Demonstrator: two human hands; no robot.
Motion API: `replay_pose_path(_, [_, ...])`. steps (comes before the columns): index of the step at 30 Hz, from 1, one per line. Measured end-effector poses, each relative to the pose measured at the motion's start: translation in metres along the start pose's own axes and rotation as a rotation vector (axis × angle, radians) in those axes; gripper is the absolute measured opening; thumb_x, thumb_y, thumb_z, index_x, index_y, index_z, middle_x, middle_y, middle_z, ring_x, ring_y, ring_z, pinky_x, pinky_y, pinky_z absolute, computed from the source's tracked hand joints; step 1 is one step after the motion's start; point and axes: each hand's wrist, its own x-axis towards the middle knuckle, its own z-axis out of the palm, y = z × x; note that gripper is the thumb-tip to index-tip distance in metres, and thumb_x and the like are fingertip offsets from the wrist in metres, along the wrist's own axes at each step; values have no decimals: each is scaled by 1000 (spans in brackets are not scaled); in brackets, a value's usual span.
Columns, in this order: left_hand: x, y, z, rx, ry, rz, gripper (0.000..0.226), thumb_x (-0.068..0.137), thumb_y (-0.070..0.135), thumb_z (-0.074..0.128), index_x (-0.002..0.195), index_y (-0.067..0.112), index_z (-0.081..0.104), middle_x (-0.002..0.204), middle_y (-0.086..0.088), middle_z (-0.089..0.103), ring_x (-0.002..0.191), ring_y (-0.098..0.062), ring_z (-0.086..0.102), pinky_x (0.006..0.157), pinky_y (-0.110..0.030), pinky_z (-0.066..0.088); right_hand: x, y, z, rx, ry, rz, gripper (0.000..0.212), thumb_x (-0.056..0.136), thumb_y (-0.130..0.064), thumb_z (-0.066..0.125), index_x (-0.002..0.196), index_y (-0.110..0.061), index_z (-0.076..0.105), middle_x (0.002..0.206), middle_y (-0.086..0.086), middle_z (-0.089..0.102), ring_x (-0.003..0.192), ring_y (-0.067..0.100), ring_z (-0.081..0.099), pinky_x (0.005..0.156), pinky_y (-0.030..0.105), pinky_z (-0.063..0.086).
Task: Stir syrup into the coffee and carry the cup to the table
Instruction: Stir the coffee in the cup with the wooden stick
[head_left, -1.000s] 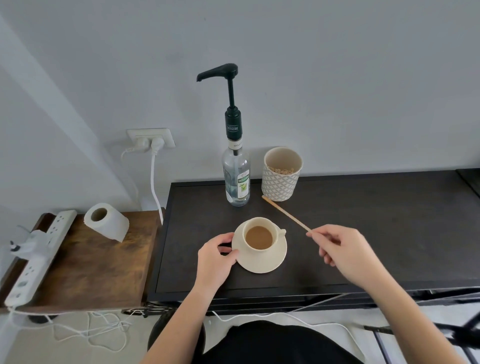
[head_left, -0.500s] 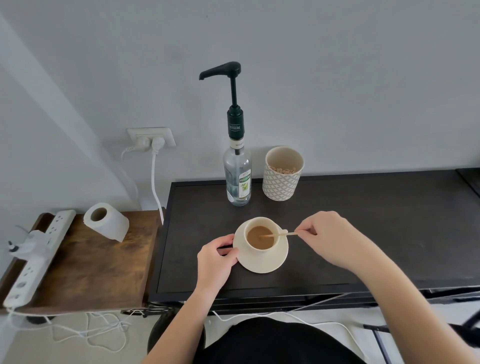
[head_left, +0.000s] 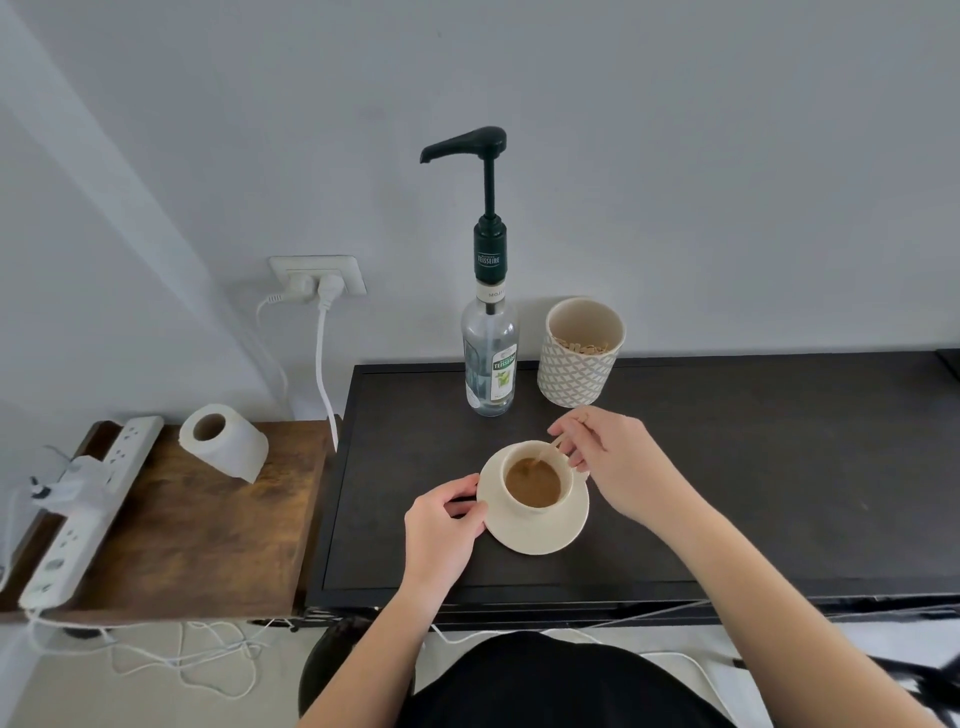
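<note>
Stirrer (head_left: 549, 451) pinched by right fingers (head_left: 563, 439) slants down-left into coffee (head_left: 534, 482); left fingers (head_left: 467, 506) grip saucer (head_left: 535, 540).

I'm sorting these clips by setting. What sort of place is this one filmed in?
Probably a home coffee corner rather than a café: a pump syrup bottle and a patterned cup of stir sticks stand on a dark console table against a plain wall, beside a wooden side table holding a power strip and a toilet paper roll.

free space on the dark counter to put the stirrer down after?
Widest bare patch: the dark counter right of the right hand, from the patterned holder to the front edge. A narrower strip lies left of the syrup bottle. It is crowded around the saucer, where the left hand grips the rim.
</note>
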Motion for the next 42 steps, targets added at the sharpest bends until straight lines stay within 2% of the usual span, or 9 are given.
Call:
replay_pose_path(3, [0,1,1,-16,4,-7,37,91,3,80,109,35,86,107,13,87,99,-10,84,84,-33,72,-2,5,-10,-96,32,-10,27,115,-22,44,112,-21,71,95,-5,72,88,12,71,89,33,62])
replay_pose_path(7, [1,1,2,-31,17,-26,37,90,2,80,111,32,87,107,11,87,99,-9,84,84,-33,72,-11,12,-13,-109,-28,-18,28,113,-23,45,101,-24,71,89,-7,74,86,11,73,86,38,63])
replay_pose_path(14, [1,-1,3,-1,26,-29,36,91,5,81,121,24,86,108,11,87,98,-7,84,87,-37,72,-10,-3,8,43,-89,-79,25,113,-27,51,108,-23,76,89,-9,77,86,11,75,84,22,61])
replay_pose_path(19, [0,0,4,-21,29,-40,36,91,4,81,118,27,87,107,9,87,99,-10,84,88,-39,72,-5,-4,2,-127,-20,-108,24,113,-25,46,111,-23,70,96,-5,75,92,15,73,91,40,60])
replay_pose_path(22, [0,-1,4,-31,32,-48,36,90,5,82,117,28,87,109,9,87,101,-11,84,89,-40,72,-9,0,-8,-146,-24,-85,24,114,-25,46,106,-24,68,93,-6,75,89,17,72,90,45,61])
replay_pose_path(27, [0,-1,5,-16,42,-43,38,88,4,81,115,30,87,109,10,87,102,-11,84,88,-41,72,-16,3,-8,-102,-106,-69,28,113,-28,47,94,-29,68,85,-6,75,84,15,74,84,40,63])
replay_pose_path(31, [0,-2,4,-21,36,-39,36,89,6,83,117,29,86,110,7,87,103,-13,83,90,-41,72,-13,-7,4,25,-144,-99,25,112,-27,52,105,-22,75,91,-6,80,87,10,76,88,30,64])
replay_pose_path(38, [0,0,4,-22,43,-36,39,90,6,84,106,41,83,110,6,87,103,-12,83,89,-39,72,-8,-4,-7,-132,-19,-98,23,113,-26,46,108,-24,68,95,-5,76,89,15,73,91,44,60])
replay_pose_path(42, [1,-1,4,-25,47,-47,35,90,8,84,115,31,86,109,7,87,102,-11,84,90,-40,72,-16,0,-16,-154,-64,-69,24,113,-29,46,99,-27,65,88,-5,74,84,16,74,86,44,63])
